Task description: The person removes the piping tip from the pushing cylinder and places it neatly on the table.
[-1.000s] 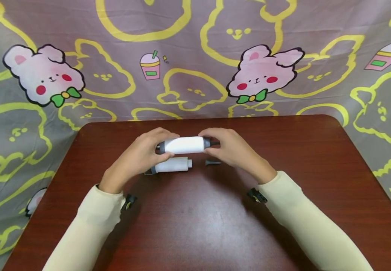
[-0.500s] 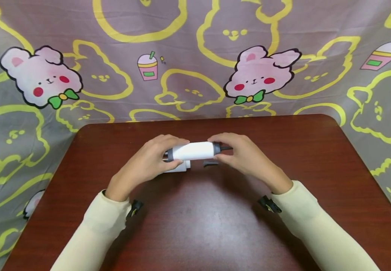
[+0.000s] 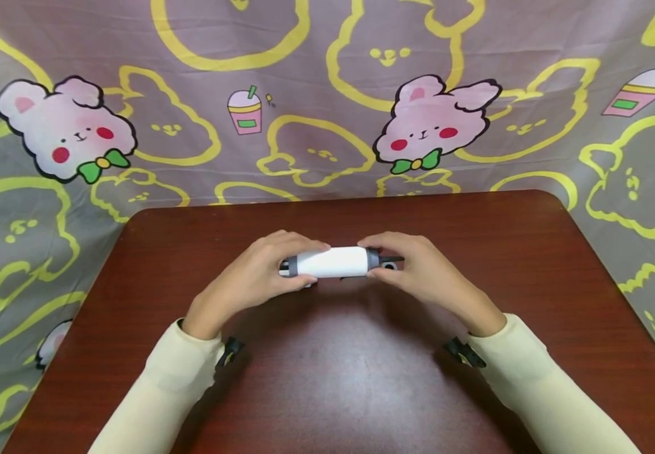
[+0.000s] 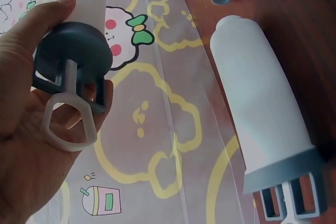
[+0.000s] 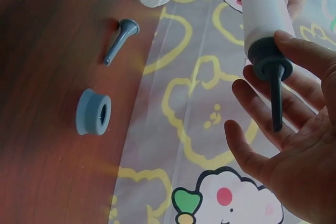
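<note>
Syringe [image 3: 335, 262] with tip [image 5: 276, 98] fitted, likely assembled, gripped by left hand [image 3: 265, 268] and right hand [image 3: 418, 265] above table [image 3: 327, 391]; spare syringe [image 4: 262, 93], loose tip [image 5: 122, 39] and loose ring [image 5: 90, 113] on table not yet joined.

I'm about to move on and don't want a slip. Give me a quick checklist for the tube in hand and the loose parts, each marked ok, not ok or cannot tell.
1. Left grip on the held tube: ok, thumb and fingers on either side.
2. Right grip by the dark collar: ok, thumb and fingers bracket that end.
3. Attached nozzle pointing straight out: ok.
4. Attached nozzle tight: cannot tell.
5. Second tube assembled: not ok, its neck has no nozzle.
6. Loose nozzle and loose ring: not ok, lying unattached on the table.
</note>
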### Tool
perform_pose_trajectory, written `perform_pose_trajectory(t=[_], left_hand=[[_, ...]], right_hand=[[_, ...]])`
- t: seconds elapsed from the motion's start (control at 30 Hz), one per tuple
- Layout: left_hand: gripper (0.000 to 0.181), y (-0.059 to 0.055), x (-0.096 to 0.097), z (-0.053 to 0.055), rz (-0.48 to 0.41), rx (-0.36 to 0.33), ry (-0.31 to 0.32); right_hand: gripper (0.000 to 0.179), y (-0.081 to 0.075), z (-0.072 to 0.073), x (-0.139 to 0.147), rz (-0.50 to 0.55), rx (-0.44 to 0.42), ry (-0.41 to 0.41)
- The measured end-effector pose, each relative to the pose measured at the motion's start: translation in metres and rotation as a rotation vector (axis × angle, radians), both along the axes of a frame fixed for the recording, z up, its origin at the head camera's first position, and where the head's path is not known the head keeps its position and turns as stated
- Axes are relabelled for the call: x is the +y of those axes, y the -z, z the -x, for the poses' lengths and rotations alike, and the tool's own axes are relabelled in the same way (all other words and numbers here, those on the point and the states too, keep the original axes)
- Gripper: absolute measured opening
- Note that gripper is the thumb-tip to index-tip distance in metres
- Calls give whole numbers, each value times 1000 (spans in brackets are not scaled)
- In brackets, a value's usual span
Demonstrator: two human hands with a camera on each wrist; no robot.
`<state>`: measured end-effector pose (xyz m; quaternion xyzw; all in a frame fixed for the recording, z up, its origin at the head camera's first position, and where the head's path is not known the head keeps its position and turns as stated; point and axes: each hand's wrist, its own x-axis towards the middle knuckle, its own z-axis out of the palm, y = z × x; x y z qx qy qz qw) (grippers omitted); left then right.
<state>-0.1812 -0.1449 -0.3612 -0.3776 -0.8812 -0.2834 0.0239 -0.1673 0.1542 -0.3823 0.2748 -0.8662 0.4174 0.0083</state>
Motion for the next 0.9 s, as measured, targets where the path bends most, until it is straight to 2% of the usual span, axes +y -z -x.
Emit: perform_pose_trajectory(t=[0.23, 0.4, 0.57, 0.9], left_hand=[[51, 2, 5, -4, -24, 18, 22], [51, 6, 7, -6, -47, -5, 20], [50, 8, 8, -8, -69, -17, 33], [48, 10, 9, -9, -65, -28, 35]], right_hand=[[48, 2, -6, 8, 13, 15, -6], [47, 4, -10, 12, 9, 35, -3], [45, 8, -13, 15, 18, 15, 2], [46, 13, -19, 16, 9, 21, 25]])
